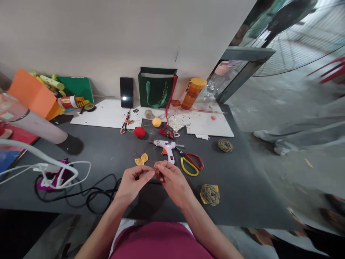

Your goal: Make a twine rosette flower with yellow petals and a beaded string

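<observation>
My left hand [134, 181] and my right hand [170, 178] meet fingertip to fingertip above the dark table [107, 147], near its front edge. Both are pinched on something small between them; it is too small to name, though a thin red thread seems to run from it toward the red yarn ball [139, 132]. Just beyond the fingers lie a small yellow bow-shaped piece [141, 159], a white glue gun [166, 146] and scissors [191, 163] with red and yellow handles.
A jute rosette [210, 194] lies right of my right hand, a second jute rosette [225, 145] farther back. Black cables [81, 196] and a white cable with a purple device [51, 176] lie left. At the wall stand a green gift bag [156, 88], an orange bottle [192, 93], a phone [126, 92] and white sheets [107, 113].
</observation>
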`<act>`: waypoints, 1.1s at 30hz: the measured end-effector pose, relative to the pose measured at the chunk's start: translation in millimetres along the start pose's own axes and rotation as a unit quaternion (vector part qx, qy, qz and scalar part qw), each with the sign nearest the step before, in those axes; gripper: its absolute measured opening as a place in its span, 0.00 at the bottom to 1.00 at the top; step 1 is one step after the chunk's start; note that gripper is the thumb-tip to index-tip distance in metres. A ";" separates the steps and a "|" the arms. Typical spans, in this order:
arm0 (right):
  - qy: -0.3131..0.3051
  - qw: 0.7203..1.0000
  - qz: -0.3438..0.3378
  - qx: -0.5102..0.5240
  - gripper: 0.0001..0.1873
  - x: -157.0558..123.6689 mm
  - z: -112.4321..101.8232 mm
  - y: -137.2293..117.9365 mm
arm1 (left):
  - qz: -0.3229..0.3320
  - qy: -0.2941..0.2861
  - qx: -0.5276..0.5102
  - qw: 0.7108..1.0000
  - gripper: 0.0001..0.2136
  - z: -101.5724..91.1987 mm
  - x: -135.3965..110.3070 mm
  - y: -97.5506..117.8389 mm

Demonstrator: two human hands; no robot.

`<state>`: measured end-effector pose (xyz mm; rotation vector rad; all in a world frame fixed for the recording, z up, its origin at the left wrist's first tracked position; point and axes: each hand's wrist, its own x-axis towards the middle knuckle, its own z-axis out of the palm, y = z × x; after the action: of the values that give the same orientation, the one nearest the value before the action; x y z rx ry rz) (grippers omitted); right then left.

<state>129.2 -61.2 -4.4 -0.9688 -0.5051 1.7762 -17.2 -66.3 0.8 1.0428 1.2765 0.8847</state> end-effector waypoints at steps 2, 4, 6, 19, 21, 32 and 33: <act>-0.002 1.000 -0.008 -0.007 0.14 -0.3 -2.2 -2.3 | 0.005 0.015 0.020 1.000 0.11 -3.1 -0.3 0.7; -0.002 1.000 -0.017 -0.013 0.14 -0.7 -4.6 -4.6 | 0.004 0.026 0.033 0.999 0.11 -5.5 -0.3 2.0; 0.000 1.000 -0.020 -0.020 0.15 -1.0 -7.4 -7.8 | 0.001 0.034 0.031 0.999 0.11 -7.2 -0.5 4.2; 0.112 0.648 -0.190 -0.729 0.06 1.3 -105.7 -68.5 | -0.042 0.069 -0.058 0.995 0.19 -20.6 0.7 6.2; 0.063 0.586 -0.129 -0.797 0.13 5.4 -115.6 -68.4 | -0.030 0.081 -0.045 0.995 0.17 -22.8 1.2 8.8; 0.031 0.534 -0.078 -0.842 0.28 18.7 -117.7 -68.3 | 0.011 0.135 0.037 0.990 0.14 -31.5 0.2 19.2; 0.027 0.531 -0.075 -0.844 0.29 17.3 -117.3 -70.6 | 0.013 0.136 0.043 0.990 0.13 -32.9 0.4 19.0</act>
<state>260.7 -28.2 -29.9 -2.0308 -2.3659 0.5235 -49.1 -56.3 19.0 1.0322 1.5422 1.0251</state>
